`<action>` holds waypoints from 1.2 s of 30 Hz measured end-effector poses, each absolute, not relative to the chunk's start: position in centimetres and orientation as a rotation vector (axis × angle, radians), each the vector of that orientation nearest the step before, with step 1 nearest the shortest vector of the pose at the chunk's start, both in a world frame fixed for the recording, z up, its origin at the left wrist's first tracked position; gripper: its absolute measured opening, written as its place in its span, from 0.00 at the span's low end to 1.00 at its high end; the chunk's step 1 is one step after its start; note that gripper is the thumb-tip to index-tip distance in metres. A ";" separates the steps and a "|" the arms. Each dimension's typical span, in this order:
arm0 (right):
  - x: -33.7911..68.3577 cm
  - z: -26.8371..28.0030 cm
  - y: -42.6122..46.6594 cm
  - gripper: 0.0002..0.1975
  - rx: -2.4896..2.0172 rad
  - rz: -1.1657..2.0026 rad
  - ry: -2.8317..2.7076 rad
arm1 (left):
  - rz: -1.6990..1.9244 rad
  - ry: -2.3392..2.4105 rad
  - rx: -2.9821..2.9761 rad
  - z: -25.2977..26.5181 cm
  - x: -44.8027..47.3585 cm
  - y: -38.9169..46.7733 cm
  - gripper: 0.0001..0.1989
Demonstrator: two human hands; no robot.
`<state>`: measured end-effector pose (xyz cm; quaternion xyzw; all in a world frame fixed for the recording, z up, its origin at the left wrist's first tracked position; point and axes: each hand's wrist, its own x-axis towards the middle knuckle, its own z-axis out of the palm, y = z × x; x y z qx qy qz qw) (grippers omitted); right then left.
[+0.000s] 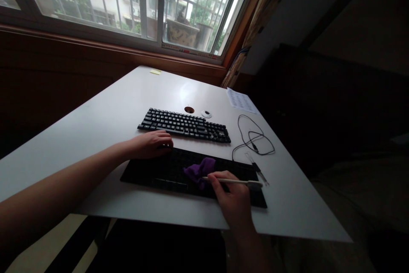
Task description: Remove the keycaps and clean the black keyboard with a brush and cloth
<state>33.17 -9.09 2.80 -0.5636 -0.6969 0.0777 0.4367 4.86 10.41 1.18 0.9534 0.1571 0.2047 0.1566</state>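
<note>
A black keyboard base [140, 171] lies across the near part of the table, its key area bare of caps and dark. My left hand [155, 143] rests at its far left edge, fingers curled down over that edge. My right hand [234, 196] pinches a thin, pale-handled brush [234, 181], with the dark head pointing right. The handle's other end presses into a crumpled purple cloth [204, 168] on the middle of the base. Beyond the base, black keycaps [182, 124] are laid out in keyboard rows.
A black cable [249, 141] loops from the base on the right. Near it lies a wire keycap puller [258, 170]. A round hole [189, 110] and a white ring-shaped cover [206, 114] sit farther back. A printed sheet [242, 101] and a yellow note [155, 72] lie near the edges.
</note>
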 end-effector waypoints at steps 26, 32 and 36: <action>31.1 0.9 -5.8 0.20 -1.626 0.072 -1.702 | 0.556 0.435 2.784 1.9 5.0 10.1 0.08; 31.2 1.2 -5.6 0.22 -1.629 0.345 -1.564 | 0.576 0.427 2.775 1.7 5.1 10.2 0.07; 31.1 1.4 -5.6 0.22 -1.603 0.405 -1.587 | 0.567 0.432 2.778 1.6 5.1 10.2 0.07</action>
